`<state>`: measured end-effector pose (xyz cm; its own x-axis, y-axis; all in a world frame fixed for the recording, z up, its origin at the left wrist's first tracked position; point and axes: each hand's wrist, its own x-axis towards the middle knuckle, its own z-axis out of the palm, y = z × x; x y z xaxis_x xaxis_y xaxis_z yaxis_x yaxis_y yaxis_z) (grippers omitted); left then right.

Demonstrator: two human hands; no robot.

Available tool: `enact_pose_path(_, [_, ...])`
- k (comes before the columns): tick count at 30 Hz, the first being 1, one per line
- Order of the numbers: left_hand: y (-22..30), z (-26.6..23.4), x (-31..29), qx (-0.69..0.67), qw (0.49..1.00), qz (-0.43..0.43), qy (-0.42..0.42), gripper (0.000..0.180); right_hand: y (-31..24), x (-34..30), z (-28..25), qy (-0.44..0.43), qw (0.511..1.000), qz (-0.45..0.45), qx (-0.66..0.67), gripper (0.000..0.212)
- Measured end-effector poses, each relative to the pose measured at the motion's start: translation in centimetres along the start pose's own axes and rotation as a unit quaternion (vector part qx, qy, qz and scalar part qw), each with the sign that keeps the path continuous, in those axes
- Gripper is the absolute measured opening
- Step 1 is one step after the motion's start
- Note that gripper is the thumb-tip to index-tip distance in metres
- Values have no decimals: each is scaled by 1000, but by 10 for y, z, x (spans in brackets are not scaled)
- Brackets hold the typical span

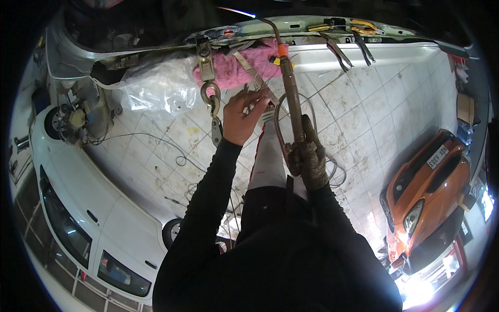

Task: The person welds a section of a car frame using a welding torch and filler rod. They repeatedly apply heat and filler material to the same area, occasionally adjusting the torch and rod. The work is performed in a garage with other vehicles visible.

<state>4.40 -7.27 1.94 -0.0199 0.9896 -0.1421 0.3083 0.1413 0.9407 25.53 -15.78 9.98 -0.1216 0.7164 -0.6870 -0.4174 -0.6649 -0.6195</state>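
A gas welding torch (292, 93) stands nearly upright in my right hand (310, 158), which wears a dirty work glove and is wrapped round its handle. Its thin bent neck reaches up to the car body, and a bluish-white flame (238, 11) burns at the tip, pointing left. Bare and closed, my left hand (242, 117) has thumb and fingers drawn together left of the torch. What its fingers hold, if anything, is hidden. Just beyond it lies a pink cloth (226, 75) draped against the car sill (312, 54), with a strap across it.
A metal pulling clamp with a hook (210, 93) hangs left of the cloth, beside clear plastic sheeting (158, 86). Locking pliers (337, 53) grip the sill's edge at right. A white car (104, 182) stands left, an orange car (426, 187) right. Cables (156, 136) cross the tiled floor.
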Motion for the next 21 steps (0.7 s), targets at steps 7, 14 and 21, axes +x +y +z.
enact_pose_path(7, [4,5,-82,-73,981,-181,-6,29,-15,-44,-22,40,997,-51,-47,87])
enact_pose_path(14, [18,14,-150,-5,962,-263,-77,39,-26,-96,-53,86,985,-115,-93,84])
enact_pose_path(21, [49,23,-182,11,970,-240,-34,45,-26,-138,-106,103,944,-224,-218,71])
